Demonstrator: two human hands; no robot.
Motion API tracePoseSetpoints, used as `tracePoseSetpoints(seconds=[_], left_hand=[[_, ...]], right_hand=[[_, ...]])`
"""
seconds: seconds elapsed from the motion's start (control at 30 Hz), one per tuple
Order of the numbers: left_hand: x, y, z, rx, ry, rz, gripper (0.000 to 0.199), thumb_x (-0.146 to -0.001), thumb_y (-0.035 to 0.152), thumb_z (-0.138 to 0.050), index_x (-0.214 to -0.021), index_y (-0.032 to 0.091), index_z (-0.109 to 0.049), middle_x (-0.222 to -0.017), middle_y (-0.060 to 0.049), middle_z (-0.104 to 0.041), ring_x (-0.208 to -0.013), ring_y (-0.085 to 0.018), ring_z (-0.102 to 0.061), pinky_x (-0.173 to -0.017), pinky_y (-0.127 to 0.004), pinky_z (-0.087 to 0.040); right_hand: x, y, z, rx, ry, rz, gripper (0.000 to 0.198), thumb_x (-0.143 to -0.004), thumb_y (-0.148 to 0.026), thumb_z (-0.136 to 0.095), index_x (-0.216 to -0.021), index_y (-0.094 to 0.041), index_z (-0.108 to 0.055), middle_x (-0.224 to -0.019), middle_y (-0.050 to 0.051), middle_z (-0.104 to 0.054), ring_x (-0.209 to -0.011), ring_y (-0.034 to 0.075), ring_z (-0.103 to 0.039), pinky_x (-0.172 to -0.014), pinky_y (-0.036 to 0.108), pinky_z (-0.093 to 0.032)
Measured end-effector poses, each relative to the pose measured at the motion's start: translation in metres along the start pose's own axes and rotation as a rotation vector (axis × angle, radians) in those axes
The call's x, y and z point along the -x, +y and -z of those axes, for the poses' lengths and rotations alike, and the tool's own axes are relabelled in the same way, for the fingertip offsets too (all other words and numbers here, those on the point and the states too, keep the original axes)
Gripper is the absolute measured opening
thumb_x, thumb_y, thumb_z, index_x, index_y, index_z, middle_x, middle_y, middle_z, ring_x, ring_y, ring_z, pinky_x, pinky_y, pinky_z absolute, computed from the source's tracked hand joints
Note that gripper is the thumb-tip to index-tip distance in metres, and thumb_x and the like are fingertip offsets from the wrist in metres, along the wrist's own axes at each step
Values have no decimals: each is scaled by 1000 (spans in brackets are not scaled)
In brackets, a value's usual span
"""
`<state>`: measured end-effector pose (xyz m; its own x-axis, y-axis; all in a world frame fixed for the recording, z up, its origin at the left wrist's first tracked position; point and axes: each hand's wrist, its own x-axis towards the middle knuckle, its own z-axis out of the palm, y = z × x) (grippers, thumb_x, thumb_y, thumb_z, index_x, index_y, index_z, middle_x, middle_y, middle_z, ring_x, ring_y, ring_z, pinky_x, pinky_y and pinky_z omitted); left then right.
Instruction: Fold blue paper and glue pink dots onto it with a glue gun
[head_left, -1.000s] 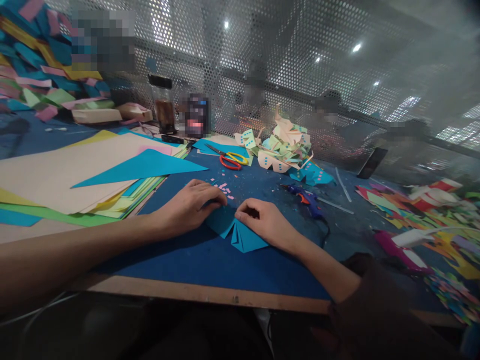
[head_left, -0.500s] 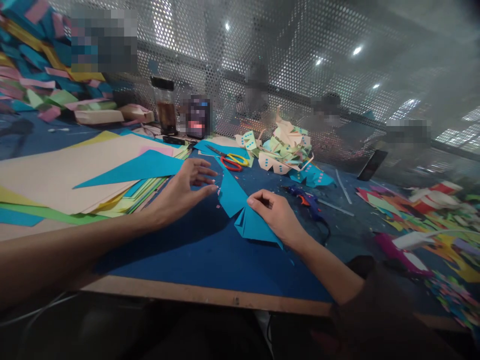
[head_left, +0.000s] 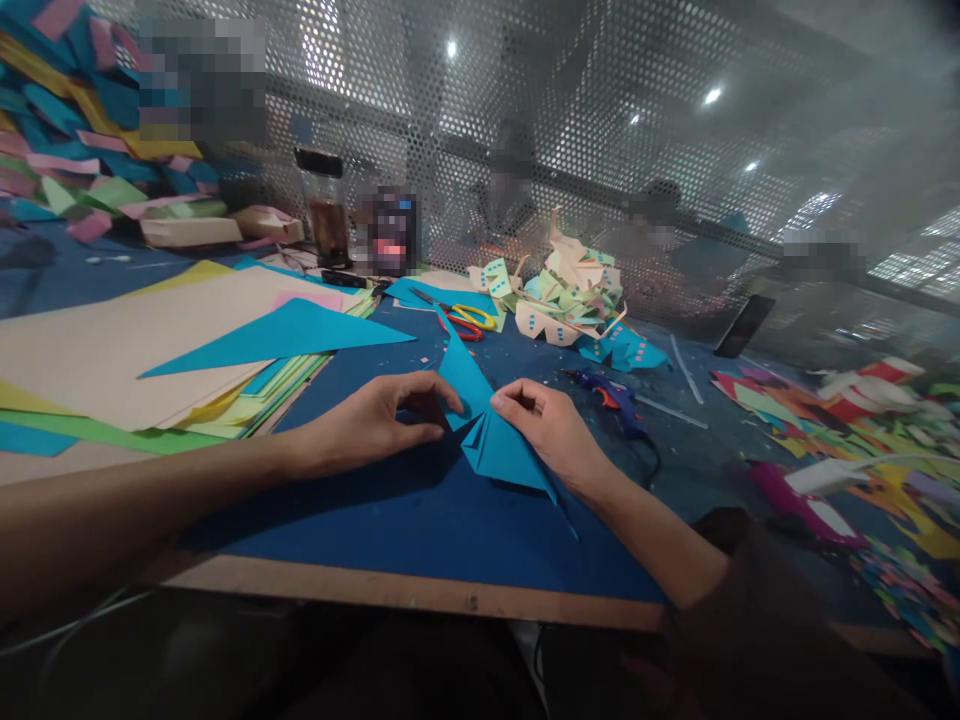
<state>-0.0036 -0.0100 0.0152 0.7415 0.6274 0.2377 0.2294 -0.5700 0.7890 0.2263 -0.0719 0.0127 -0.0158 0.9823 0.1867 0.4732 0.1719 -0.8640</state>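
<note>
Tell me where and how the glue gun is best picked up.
The glue gun is probably best taken by its handle, from the near right: the handle slants out toward that side, while the nozzle points left, away from such a grasp.

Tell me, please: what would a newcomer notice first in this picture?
Probably the folded blue paper at the centre, pinched by the right hand, with the left hand at its left edge. Behind it lie red-and-yellow-handled scissors. Colourful paper pieces pile up at upper left.
</note>
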Motion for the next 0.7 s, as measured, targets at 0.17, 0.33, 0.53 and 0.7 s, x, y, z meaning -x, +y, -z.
tracePoseSetpoints(seconds=[0.17, 0.33, 0.53, 0.7], left_hand=[[1, -4, -3, -58, 49, -22, 14, -82, 26, -70, -94, 20, -68, -93, -1, -72, -88, -18, -67, -83, -33, -53], [1, -6, -5, -86, 60, -17, 12, -83, 29, -71, -89, 20, -67, -90, -1, -71, -86, -18, -66, -81, -32, -52], [3, -3, -5, -233, 68, -81, 12, -88, 30, -66, -85, 19, -66, -83, -1, -67, -77, -16, -62, -71, -29, -48], [6, -5, -6, -381, 76, -133, 10, -90, 25, -63, -84, 19, -67, -76, 0, -60, -67, -14, -55, -61, -26, -41]], right_hand=[[1, 3, -2, -36, -46, -11, 24, -88, -42, -63, -88, -18, -66, -78, 0, -65, -72, 14, -59, -65, 26, -44], [1, 3, -4, -65, -77, -46, 23, -86, -40, -66, -89, -17, -63, -82, 1, -66, -74, 15, -60, -66, 27, -45], [3, 3, -4, -22, -104, -74, 21, -87, -36, -66, -96, -18, -61, -78, 0, -63, -73, 14, -60, -66, 27, -44], [4, 4, -5, 19, -159, -68, 24, -88, -33, -65, -106, -18, -58, -72, -4, -61, -65, 13, -56, -61, 26, -41]])
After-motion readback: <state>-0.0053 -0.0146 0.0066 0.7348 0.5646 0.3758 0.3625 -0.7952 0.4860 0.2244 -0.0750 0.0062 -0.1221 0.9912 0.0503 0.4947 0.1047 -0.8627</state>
